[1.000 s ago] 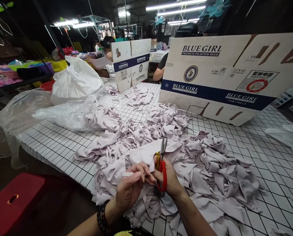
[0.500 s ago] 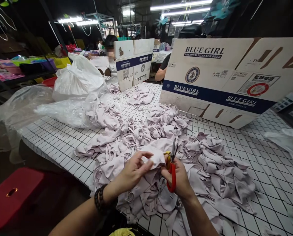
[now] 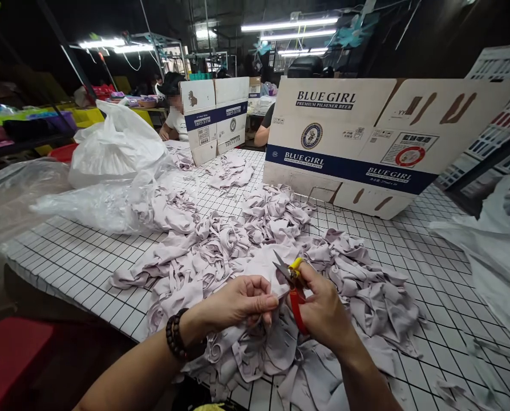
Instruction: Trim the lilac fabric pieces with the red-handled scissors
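My right hand (image 3: 326, 305) is wrapped round a pair of scissors (image 3: 294, 288) with one red and one yellow handle. Their blades are spread, pointing up and to the left over the cloth. My left hand (image 3: 244, 301), with a dark beaded bracelet on its wrist, is closed in a pinch just left of the scissors. A pale lilac cloth piece (image 3: 280, 285) is at its fingertips; the pinched edge itself is mostly hidden. Beneath both hands spreads a heap of crumpled pale lilac cloth pieces (image 3: 212, 245), some with narrow straps.
The table (image 3: 71, 257) has a white, black-gridded cover. Cardboard panels (image 3: 344, 123) printed BLUE GIRL stand across its far side. White and clear plastic bags (image 3: 118, 142) lie at the left, another white bag (image 3: 494, 234) at the right. A red stool (image 3: 15, 354) is below left. Co-workers sit beyond the panels.
The scissors have turned so their blades point up-left instead of upward. My left hand has closed into a tighter pinch, and less of the cloth shows. The view has swung rightward.
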The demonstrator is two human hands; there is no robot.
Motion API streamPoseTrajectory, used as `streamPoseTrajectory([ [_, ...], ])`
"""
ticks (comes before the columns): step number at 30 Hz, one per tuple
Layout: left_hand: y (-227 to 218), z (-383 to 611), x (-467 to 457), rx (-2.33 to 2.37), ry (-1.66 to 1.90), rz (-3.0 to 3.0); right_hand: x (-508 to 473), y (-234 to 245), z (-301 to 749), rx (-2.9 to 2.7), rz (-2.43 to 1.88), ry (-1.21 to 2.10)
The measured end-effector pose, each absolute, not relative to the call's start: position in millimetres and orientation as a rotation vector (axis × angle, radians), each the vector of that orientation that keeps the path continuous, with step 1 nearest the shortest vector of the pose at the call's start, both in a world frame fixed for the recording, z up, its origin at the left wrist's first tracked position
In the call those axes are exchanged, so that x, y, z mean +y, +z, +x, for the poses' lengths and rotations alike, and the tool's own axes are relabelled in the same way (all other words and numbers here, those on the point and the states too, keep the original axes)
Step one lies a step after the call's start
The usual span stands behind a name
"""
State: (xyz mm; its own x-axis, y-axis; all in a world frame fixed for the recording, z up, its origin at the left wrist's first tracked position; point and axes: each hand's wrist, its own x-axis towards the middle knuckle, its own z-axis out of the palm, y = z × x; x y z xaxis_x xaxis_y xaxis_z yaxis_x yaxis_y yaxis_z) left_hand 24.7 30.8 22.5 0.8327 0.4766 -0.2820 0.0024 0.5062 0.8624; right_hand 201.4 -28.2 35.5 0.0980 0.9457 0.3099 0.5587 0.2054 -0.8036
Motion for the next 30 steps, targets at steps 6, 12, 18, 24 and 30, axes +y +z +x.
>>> streamPoseTrajectory([
  [6, 45.2, 32.5, 10.6, 0.552, 0.369, 1.057, -30.0, 74.2, 212.0, -1.673, -1.382, 0.229],
  [12, 49.0, 31.8, -2.1, 0.627, 0.835, 1.485, -30.0, 69.2, 208.4, -1.638, -1.383, 0.268],
  [18, 35.6, 29.7, 2.6, 0.764, 1.170, 1.686, -35.6, 42.5, 201.5, -1.451, -1.365, 0.798],
  [24, 40.9, 34.1, 5.5, 0.649, 1.131, 1.589, -38.4, 27.4, 190.7, -1.208, -1.156, 1.071],
  [30, 42.6, 38.9, 5.0, 0.495, 1.136, 1.507, -37.8, 22.4, 187.9, -1.142, -1.158, 1.042],
])
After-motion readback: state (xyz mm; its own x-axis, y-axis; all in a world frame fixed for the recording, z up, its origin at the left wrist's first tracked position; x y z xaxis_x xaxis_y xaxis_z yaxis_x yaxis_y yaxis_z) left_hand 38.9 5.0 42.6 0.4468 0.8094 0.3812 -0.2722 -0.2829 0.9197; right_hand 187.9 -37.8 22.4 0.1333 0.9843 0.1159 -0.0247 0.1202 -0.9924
